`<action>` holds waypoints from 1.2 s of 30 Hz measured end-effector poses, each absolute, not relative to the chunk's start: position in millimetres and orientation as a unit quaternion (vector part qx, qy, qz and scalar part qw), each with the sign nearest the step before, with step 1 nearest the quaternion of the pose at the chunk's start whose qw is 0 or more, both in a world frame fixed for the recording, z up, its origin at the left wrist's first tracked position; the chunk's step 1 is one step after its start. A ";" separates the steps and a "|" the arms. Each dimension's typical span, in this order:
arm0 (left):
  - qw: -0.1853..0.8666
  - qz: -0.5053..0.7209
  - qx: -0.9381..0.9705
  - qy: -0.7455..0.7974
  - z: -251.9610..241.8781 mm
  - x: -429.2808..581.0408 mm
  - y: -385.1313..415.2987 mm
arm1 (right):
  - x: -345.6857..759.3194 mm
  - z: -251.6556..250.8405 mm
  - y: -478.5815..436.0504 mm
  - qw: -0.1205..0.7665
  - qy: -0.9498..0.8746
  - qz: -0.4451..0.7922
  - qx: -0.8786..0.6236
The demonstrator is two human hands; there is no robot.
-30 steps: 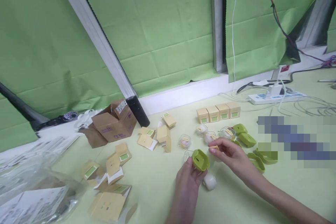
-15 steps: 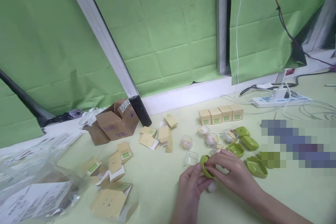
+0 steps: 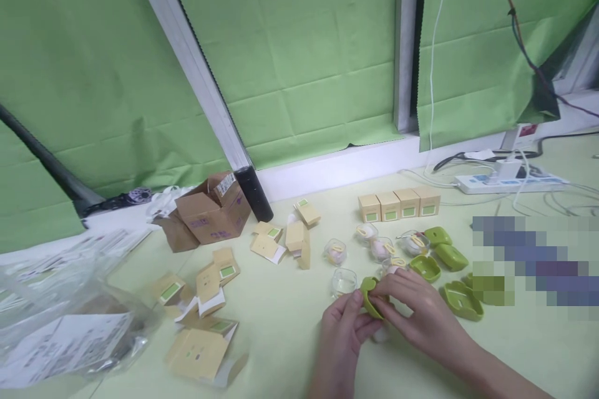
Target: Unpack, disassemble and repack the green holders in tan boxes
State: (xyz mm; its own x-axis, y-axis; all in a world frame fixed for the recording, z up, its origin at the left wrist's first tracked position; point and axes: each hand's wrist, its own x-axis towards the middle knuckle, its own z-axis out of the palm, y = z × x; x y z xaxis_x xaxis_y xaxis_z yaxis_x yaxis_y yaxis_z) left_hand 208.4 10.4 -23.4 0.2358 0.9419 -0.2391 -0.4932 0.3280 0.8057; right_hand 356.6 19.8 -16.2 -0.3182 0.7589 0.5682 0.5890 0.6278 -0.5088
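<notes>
Two-handed hold now on green shell (image 3: 368, 290): pinching its edge with left hand (image 3: 343, 324), pressing bunched fingers of right hand (image 3: 414, 305) against it, near clear cup (image 3: 344, 272). No longer holding hands apart as a second ago; likely into close work. Can't tell about any right-hand pinch. Can barely see white piece (image 3: 380, 335) beneath.

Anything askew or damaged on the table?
Opened tan boxes at left lie scattered with flaps splayed, unlike the four boxes in a row. Otherwise nothing obvious; the held green case is partly hidden.
</notes>
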 end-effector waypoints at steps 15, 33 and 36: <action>0.659 0.466 0.400 0.435 -28.8 200.1 18.6 | 361.7 -3.7 17.3 0.396 -0.758 0.268 -0.444; 0.652 0.421 0.487 0.401 -17.6 199.1 15.4 | 357.8 2.5 3.4 0.454 -0.641 0.522 -0.334; 0.594 0.402 0.568 0.404 -13.2 198.8 9.3 | 361.7 4.9 6.0 0.488 -0.578 0.576 -0.311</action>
